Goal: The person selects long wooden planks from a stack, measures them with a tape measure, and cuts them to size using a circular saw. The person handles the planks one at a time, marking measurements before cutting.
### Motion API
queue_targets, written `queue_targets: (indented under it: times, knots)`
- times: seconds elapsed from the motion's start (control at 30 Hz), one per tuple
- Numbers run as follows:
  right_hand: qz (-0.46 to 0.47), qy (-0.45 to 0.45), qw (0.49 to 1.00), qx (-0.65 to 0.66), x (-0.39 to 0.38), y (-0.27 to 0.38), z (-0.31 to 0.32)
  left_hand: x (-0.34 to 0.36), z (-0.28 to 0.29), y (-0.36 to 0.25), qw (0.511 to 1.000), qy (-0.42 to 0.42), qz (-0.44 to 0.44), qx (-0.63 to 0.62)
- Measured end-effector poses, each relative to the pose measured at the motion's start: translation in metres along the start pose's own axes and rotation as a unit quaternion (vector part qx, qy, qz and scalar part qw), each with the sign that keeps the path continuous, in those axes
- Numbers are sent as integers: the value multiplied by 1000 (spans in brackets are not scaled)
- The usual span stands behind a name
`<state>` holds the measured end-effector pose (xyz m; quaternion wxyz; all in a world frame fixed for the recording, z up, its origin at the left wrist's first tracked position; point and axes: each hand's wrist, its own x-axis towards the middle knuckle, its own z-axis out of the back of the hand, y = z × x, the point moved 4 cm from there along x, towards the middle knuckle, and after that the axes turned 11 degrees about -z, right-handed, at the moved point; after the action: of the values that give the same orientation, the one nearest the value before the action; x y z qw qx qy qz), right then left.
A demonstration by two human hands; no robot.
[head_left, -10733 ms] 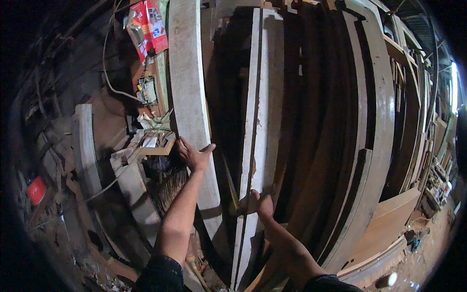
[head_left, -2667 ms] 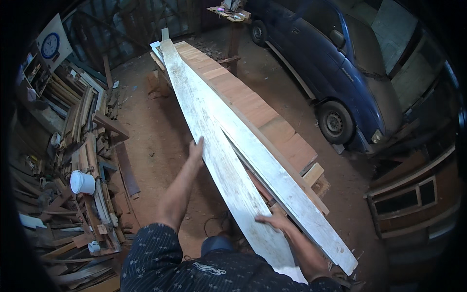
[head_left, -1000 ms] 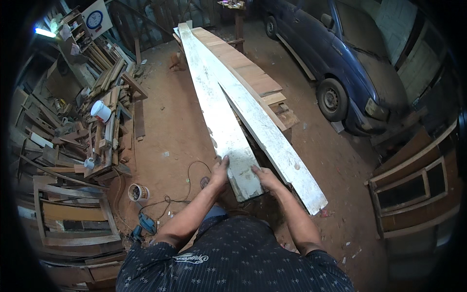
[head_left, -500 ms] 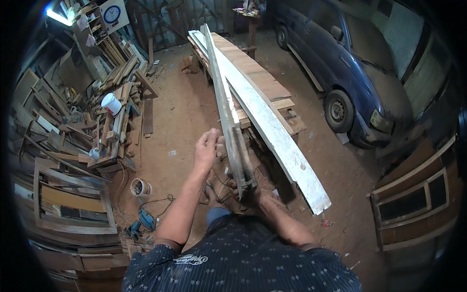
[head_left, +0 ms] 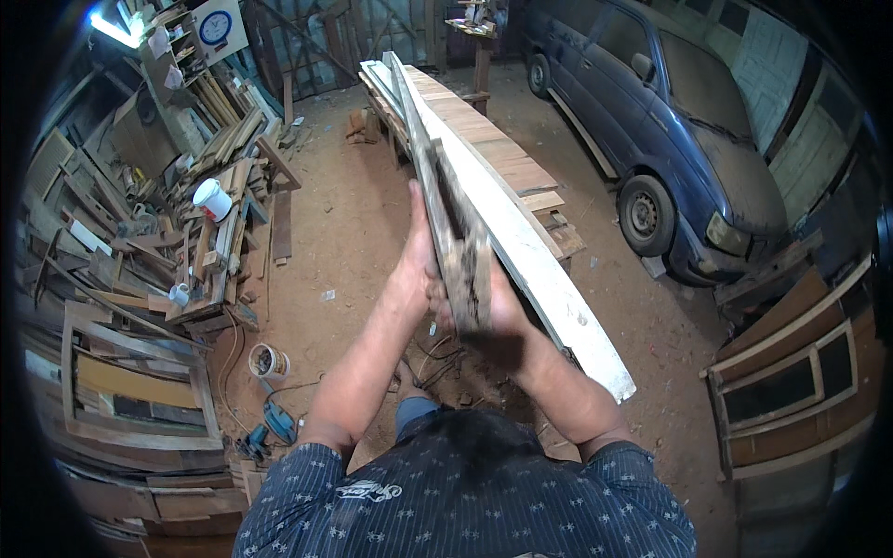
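Note:
A long, weathered wooden beam [head_left: 462, 274] points away from me, its rough, broken-looking near end raised toward my chest. Its far end reaches over the stack of planks. My left hand [head_left: 417, 260] is wrapped round the beam's left side, thumb up along it and fingers curling beneath. On the other side my right hand [head_left: 507, 302] grips near the close end; the beam hides part of its fingers. Just right of the beam lies a long white-painted board [head_left: 558, 293], on top of light brown planks [head_left: 474, 126].
A dusty blue van [head_left: 651, 121] stands at the right. Scrap timber and a white bucket [head_left: 212, 198] fill a bench at the left. On the dirt floor are another bucket [head_left: 269, 361] and a teal power tool [head_left: 278, 420] with a cord. Framed panels [head_left: 791, 381] lean at lower right.
My left hand has gone from hovering beside the beam to holding it. The beam's near end has risen and turned, and my right hand has moved up with it.

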<state>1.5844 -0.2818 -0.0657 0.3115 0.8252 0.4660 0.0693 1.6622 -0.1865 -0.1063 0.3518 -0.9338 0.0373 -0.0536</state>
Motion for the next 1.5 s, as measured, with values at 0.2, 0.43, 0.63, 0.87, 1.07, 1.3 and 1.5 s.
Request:
queue_targets:
  times: [0.2, 0.43, 0.63, 0.87, 1.07, 1.3, 1.5]
  knots:
    - [-23, 7, 1000, 12, 2, 19, -3, 11, -41, -23, 1000, 10, -28, -10]
    - [-34, -21, 998, 41, 3, 18, -11, -17, -53, -35, 990, -34, -38, 128]
    - [-22, -31, 999, 11, 2, 3, 21, -18, -46, -14, 995, -77, -11, 65]
    - [-28, -89, 996, -9, -15, -80, 120, -33, 66, 70, 990, -99, 101, -25]
    - [-106, -150, 980, -74, -23, -128, 220, -52, 126, 159, 992, -86, 88, -11]
    - [-89, -295, 917, -252, -48, -83, 204, -69, 139, 196, 977, -175, 116, -44]
    - [-103, -404, 830, -371, -55, -98, 266, -57, 203, 203, 974, -205, 13, -96]
